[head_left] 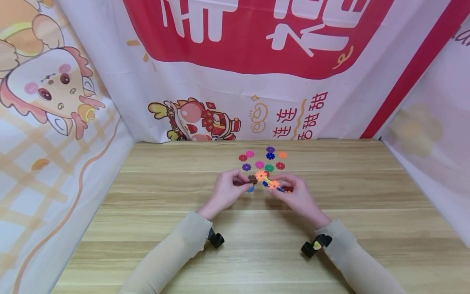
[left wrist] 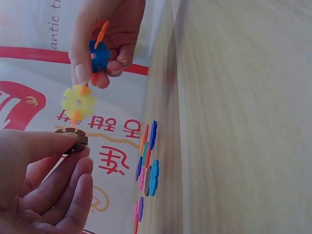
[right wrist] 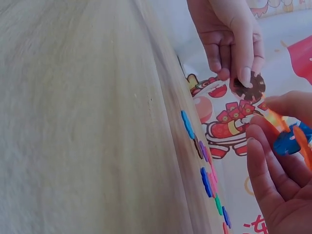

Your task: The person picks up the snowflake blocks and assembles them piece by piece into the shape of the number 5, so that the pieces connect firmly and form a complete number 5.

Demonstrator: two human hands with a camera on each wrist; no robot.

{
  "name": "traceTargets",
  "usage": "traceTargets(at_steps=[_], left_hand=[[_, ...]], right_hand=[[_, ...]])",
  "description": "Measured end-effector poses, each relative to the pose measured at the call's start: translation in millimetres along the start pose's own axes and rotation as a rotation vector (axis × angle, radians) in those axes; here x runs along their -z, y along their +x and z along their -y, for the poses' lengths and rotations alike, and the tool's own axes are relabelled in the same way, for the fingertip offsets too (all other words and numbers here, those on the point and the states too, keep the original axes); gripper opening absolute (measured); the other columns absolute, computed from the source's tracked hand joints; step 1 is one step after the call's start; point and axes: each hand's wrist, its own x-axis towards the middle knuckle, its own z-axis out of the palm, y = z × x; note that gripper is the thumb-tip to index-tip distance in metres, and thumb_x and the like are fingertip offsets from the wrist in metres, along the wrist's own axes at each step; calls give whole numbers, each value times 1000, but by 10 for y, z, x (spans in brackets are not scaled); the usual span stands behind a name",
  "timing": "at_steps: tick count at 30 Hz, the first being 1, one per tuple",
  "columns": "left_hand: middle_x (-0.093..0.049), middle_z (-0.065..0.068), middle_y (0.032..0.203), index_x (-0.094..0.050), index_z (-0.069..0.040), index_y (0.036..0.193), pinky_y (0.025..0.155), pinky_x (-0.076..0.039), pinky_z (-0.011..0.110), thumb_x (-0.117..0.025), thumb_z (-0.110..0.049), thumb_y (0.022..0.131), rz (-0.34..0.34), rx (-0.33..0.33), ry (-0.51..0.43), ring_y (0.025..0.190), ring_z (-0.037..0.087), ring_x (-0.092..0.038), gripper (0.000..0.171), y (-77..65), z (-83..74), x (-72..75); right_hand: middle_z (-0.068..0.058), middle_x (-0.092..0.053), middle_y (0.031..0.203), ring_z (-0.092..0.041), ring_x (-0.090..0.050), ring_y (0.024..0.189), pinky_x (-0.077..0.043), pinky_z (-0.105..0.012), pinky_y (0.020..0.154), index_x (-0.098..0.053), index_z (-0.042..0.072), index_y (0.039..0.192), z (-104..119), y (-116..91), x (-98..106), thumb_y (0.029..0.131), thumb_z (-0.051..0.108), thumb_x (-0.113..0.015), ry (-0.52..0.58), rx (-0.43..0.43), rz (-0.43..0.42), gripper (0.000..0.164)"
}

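Between thumb and fingers, my left hand (head_left: 227, 188) pinches a brown snowflake disc (left wrist: 73, 140), notched round its rim. My right hand (head_left: 296, 197) grips a chain of interlocked snowflake discs: orange discs (head_left: 261, 176), a yellow disc (left wrist: 78, 102) and a blue disc (left wrist: 100, 56). The chain's orange end points toward the brown disc, and the two meet edge to edge in the left wrist view. Both hands are raised above the table, close together. Part of the chain is hidden behind my right fingers.
Loose snowflake discs lie on the wooden table (head_left: 176, 241) just beyond and beneath the hands, among them a green disc (head_left: 269, 168), a pink disc (head_left: 259, 164) and a light blue disc (left wrist: 154, 178). A printed cloth (head_left: 220, 81) hangs behind the table's far edge.
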Motion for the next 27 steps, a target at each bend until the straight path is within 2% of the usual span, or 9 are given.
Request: traceTargets(at_steps=[5,11,16,19,23,27], left_hand=[[-73,-5,87,-72,-12,91,74,-57,30,-82,-7,86,-1,-18,-5,78,13,-67,12,12,-13,-8],[-73,-5,86,-72,-13,90,73,-57,30,-83,-6,85,-16,-13,1,77,13,-67,13,19,-16,-9],[-73,-5,86,-73,-13,89,73,-57,29,-83,-6,85,-28,-10,11,77,13,-67,13,21,-13,-9],[-73,-4,87,-73,-11,90,74,-57,29,-83,-6,85,-28,-13,8,77,13,-68,13,19,-17,-11],[-73,-4,88,-73,-11,92,75,-57,29,-83,-6,85,-26,-17,1,79,13,-68,13,21,-22,-14],[-73,-5,88,-73,-12,91,74,-57,29,-82,-5,86,-25,-25,4,79,12,-67,13,23,-19,-20]], right_hand=[[-10,-76,100,-27,-68,87,-53,-31,72,-67,18,134,-13,-1,-10,92,23,-79,1,12,55,44],[-19,-74,102,-32,-71,88,-57,-32,77,-66,16,135,5,-4,-15,92,24,-79,77,0,46,46],[-19,-74,99,-32,-71,86,-58,-34,75,-65,16,136,24,-9,-33,91,27,-80,77,-4,39,48],[-15,-75,97,-30,-70,85,-58,-34,71,-65,17,136,38,-22,-64,91,25,-80,67,-15,40,48],[-12,-75,95,-28,-68,83,-54,-29,64,-62,16,139,36,-34,-98,91,27,-80,42,-22,51,53],[-18,-74,93,-30,-68,79,-55,-28,63,-62,11,139,21,-34,-120,95,30,-75,60,-1,46,49]])
